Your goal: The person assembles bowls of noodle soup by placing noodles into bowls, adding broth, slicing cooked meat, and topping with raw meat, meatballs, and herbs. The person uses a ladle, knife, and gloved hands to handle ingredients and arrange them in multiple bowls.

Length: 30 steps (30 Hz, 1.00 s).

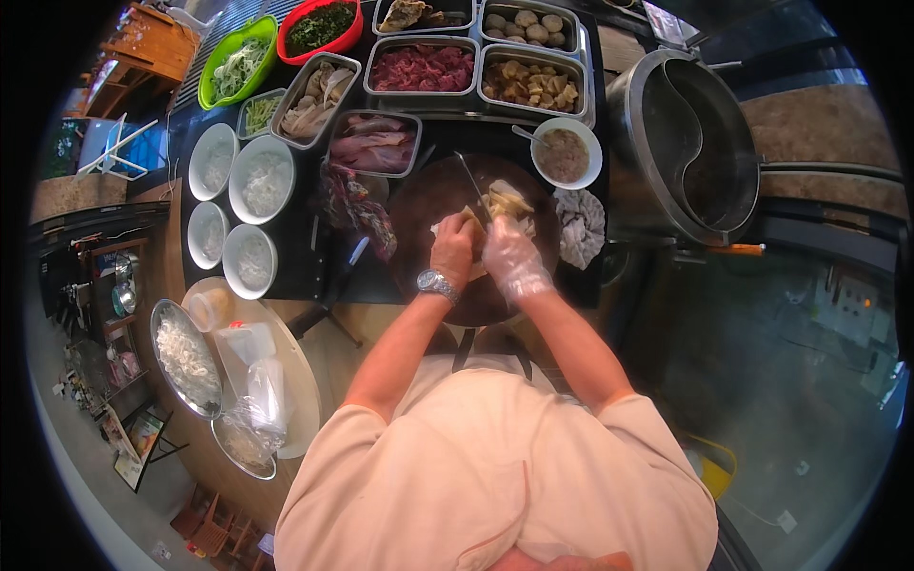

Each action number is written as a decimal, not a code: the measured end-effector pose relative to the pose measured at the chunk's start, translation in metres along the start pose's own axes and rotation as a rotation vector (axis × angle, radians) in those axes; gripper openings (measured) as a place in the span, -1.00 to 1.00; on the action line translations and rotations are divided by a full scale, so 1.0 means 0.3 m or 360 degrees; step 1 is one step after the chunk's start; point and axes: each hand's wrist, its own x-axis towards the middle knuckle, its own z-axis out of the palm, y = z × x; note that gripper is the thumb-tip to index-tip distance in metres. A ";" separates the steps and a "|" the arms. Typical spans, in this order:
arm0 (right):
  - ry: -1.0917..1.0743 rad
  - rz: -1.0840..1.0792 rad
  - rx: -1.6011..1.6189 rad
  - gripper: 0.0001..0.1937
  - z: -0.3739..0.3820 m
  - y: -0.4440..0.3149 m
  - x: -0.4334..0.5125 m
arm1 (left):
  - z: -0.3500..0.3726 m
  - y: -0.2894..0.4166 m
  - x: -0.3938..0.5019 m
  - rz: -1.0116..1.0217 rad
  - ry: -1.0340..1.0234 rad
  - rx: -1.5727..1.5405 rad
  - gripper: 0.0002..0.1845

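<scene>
On a round, dark chopping board (421,193), my bare left hand (454,246) presses down a pale piece of food, probably cooked meat, mostly hidden under my fingers. My right hand (515,257) wears a clear plastic glove and grips a knife, whose blade (471,178) points away from me and slightly left. The blade lies close beside my left fingertips. Pale yellowish slices (505,198) are heaped just beyond my right hand. A crumpled white cloth (580,227) rests at the board's right edge, and a patterned cloth (357,203) lies to its left.
Metal trays hold red raw meat (423,68), meatballs (525,27) and cut pieces (532,86). A white bowl with a spoon (564,151) stands behind the board. Several noodle bowls (263,178) are at left. At right is a large divided metal pot (685,150).
</scene>
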 end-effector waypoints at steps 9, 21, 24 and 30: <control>-0.0381 0.0058 -0.0188 -0.83 -0.034 0.101 -0.247 | -0.004 -0.028 0.014 -0.0011 -0.0125 0.0031 -0.75; -0.0041 0.0079 0.0013 -0.78 -0.011 0.023 -0.019 | -0.036 -0.004 0.002 0.0104 -0.0040 0.0093 -0.83; -0.0102 -0.0131 -0.0121 -0.83 -0.036 0.059 -0.113 | -0.023 -0.019 0.005 0.0077 -0.0051 0.0114 -0.84; -0.0394 -0.0024 -0.0224 -0.84 -0.060 0.098 -0.217 | 0.000 -0.052 -0.002 0.0082 -0.0040 0.0153 -0.80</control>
